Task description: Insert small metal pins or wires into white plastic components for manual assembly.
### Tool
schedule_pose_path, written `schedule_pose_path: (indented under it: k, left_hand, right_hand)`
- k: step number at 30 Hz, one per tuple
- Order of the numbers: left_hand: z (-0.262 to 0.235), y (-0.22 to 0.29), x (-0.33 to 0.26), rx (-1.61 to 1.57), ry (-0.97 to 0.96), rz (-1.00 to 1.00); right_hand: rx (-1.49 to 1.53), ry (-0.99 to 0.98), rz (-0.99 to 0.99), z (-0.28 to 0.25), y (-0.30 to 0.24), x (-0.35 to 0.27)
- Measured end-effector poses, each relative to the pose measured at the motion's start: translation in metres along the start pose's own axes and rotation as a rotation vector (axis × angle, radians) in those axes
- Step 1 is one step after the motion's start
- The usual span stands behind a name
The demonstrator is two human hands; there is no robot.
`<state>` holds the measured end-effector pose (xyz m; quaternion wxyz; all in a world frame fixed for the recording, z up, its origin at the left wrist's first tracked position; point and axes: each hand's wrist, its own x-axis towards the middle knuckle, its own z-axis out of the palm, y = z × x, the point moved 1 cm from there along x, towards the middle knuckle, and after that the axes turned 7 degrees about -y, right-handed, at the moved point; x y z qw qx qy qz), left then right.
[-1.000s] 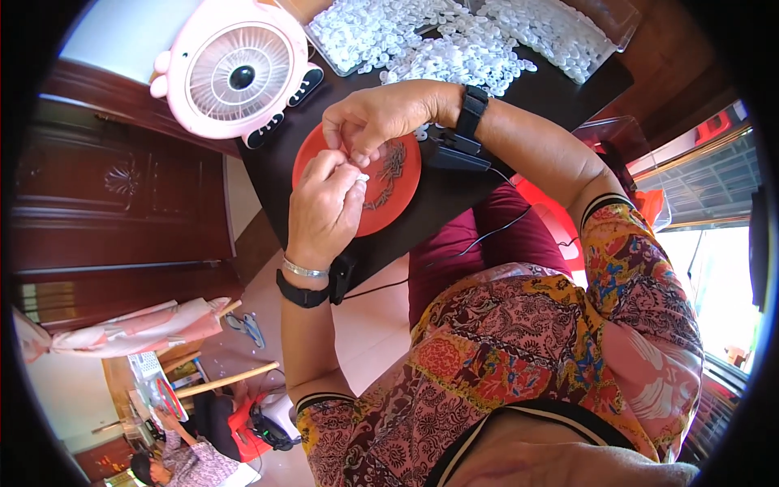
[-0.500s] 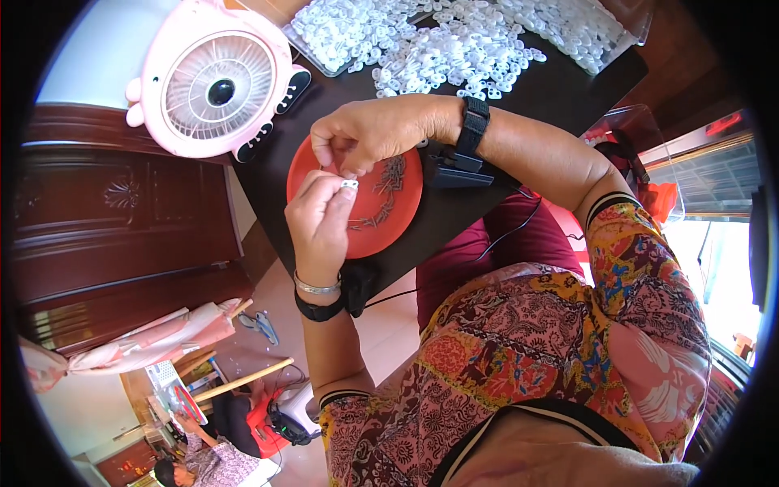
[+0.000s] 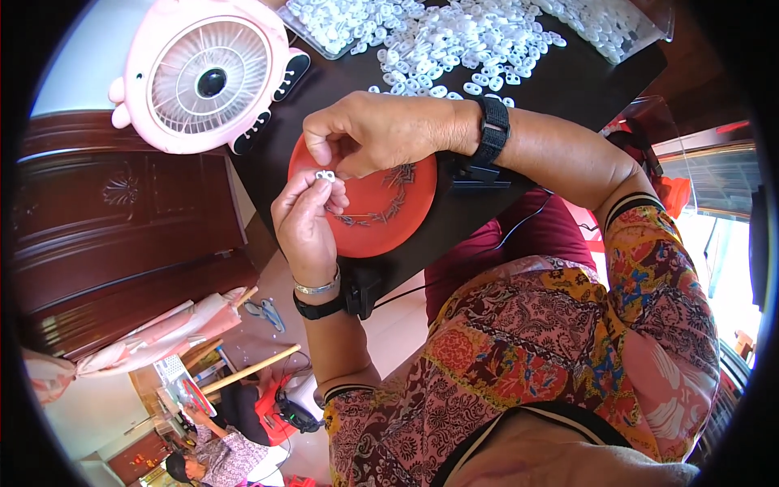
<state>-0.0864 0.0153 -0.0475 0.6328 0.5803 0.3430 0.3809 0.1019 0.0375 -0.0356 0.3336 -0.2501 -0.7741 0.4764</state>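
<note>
My left hand (image 3: pixel 307 217) pinches a small white plastic piece with two holes (image 3: pixel 325 175) between thumb and fingertips, above the left side of a red round dish (image 3: pixel 369 242). Just above it my right hand (image 3: pixel 369 134) is closed, thumb and forefinger bent together close to the white piece. Whatever those right fingers hold, if anything, is too small to make out. Small grey metal screws or pins (image 3: pixel 393 209) lie in a curved scatter in the dish, partly hidden under my right hand.
Many similar white pieces (image 3: pixel 454 45) lie heaped at the far side of the dark table (image 3: pixel 560 96), some in clear trays. A pink fan (image 3: pixel 213 77) stands at the far left. Black devices sit near my wrists. Another person (image 3: pixel 219 454) sits at the lower left.
My left hand has moved slightly left with the white piece, which now shows tilted differently. My right hand stays closed beside it. The whole view has shifted a little.
</note>
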Motion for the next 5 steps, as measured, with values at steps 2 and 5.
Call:
schedule_pose_path:
  k: [2,5]
  left_hand:
    - [-0.0018,-0.0018,-0.0002,-0.034,0.006,-0.001]
    - [-0.0085,-0.0043,0.0008,-0.167,-0.052,0.033]
  right_hand:
    - [0.010,0.007,-0.014,-0.0007,-0.0020,-0.0004]
    - [0.010,0.013,-0.039,-0.0005,-0.0015,0.0004]
